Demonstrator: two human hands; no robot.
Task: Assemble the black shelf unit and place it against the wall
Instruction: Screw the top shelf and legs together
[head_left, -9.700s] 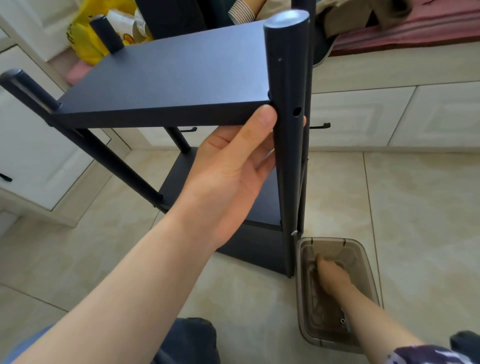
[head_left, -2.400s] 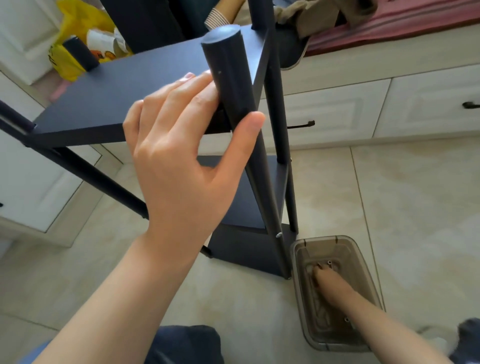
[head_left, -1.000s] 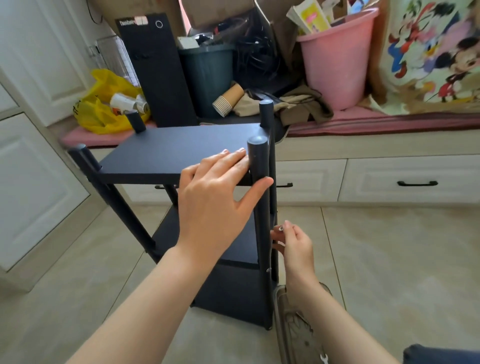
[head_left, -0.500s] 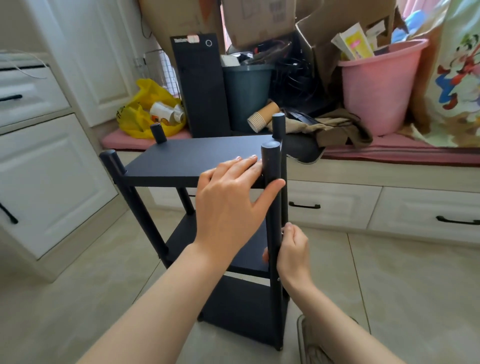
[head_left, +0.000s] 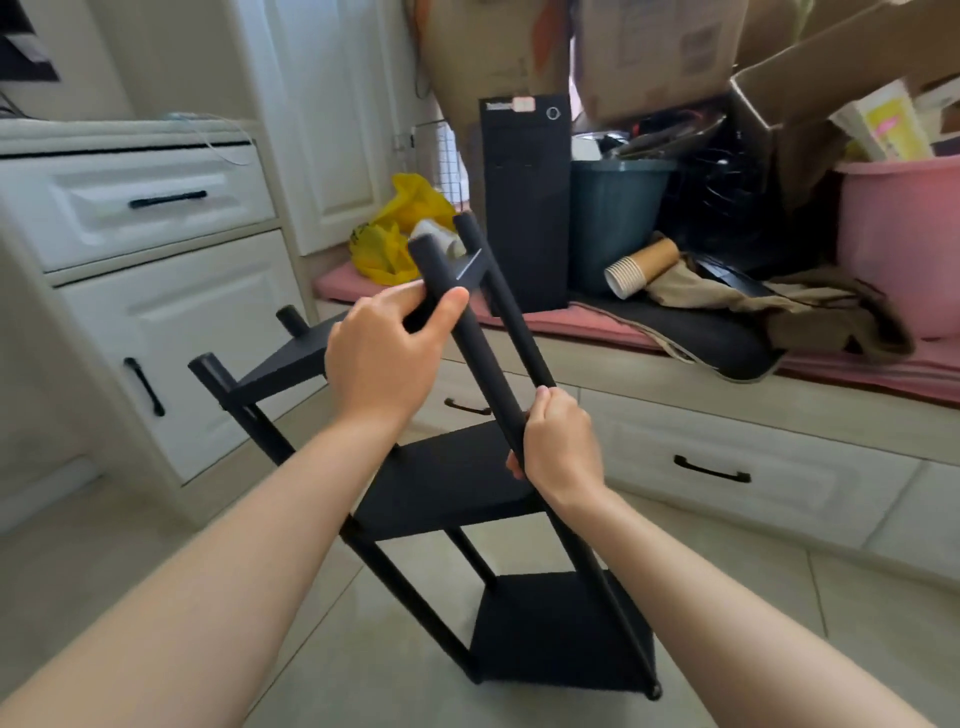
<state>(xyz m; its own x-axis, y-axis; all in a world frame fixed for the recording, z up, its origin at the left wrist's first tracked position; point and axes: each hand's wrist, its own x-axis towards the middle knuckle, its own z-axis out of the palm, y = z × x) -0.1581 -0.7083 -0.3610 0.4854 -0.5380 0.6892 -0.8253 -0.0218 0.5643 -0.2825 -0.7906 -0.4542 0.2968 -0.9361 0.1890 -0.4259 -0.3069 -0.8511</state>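
Shelf unit: the black shelf unit (head_left: 447, 478) is in the middle of the frame. It leans toward the left, with its low end on the floor (head_left: 363, 649).
Built so far: three shelves sit on four posts, so it looks put together.
Left hand: the left hand (head_left: 384, 364) holds the near post (head_left: 480, 364) close to its top. Its fingers are curled round the post and the thumb is on the front.
Right hand: the right hand (head_left: 563, 449) holds the same post lower down, fingers wrapped tight round it.
Screws: too small to see if all are in.
Left to do: I think it must be stood up straight and put against a wall. It is not against one yet.
Around: white drawers (head_left: 145, 202) are at the left. A bench (head_left: 675, 384) with a pink bucket (head_left: 898, 244) is at the upper right.
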